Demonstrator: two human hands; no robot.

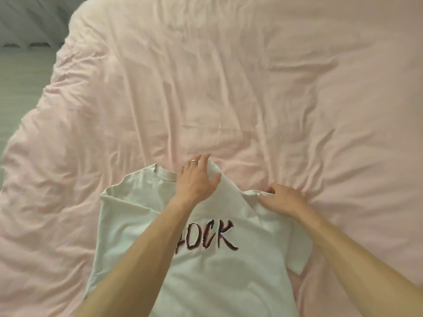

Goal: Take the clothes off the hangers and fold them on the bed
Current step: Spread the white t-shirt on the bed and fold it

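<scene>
T-shirt (pixel 217 277) lengthwise on bed (pixel 251 88), collar pointing away.

A pale grey, faintly striped surface (pixel 20 72) is seen along the left edge. Grey pleated fabric (pixel 29 17) is seen in the upper left corner.

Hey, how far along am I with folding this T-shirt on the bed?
Done: the white T-shirt shows no hanger and lies print-up on the pink duvet. In hand: the left hand holds the shoulder by the collar, and the right hand pinches the sleeve edge. Left: the folding; the shirt lies mostly spread open.
</scene>
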